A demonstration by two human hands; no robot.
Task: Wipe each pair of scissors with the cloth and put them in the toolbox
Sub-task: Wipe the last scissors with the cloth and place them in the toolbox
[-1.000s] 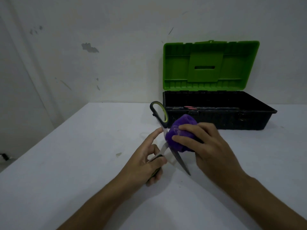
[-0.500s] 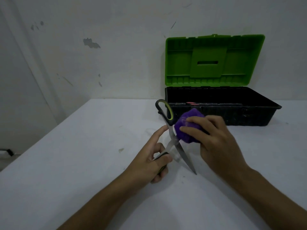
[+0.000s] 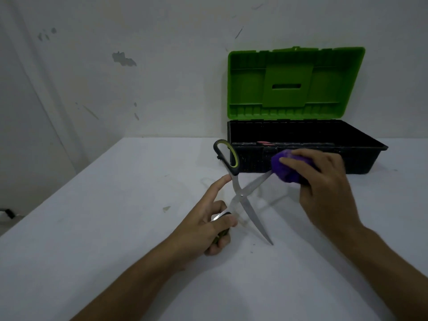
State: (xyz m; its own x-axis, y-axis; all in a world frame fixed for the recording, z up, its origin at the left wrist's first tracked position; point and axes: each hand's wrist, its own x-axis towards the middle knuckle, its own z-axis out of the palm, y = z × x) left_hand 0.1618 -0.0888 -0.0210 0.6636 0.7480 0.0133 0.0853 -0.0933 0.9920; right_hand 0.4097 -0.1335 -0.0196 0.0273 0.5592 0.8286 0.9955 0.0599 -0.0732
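Note:
A pair of scissors (image 3: 242,195) with black and yellow-green handles stands spread open over the white table. My left hand (image 3: 208,225) grips its lower handle, index finger stretched along the other arm. One blade points down at the table, the other slants up to the right. My right hand (image 3: 324,186) holds a bunched purple cloth (image 3: 286,166) at the tip of that upper blade. Behind them the toolbox (image 3: 361,158) is open: black base, green lid (image 3: 294,84) upright against the wall. Something red (image 3: 264,142) lies inside it.
The white table (image 3: 115,228) runs left to an edge, with a small scuff mark (image 3: 166,208) left of my left hand. A marked white wall (image 3: 139,66) stands right behind the toolbox.
The cloth in my right hand has slid from near the pivot out along the upper blade to its tip, up and to the right. The blades are spread wider. My left hand's grip is unchanged.

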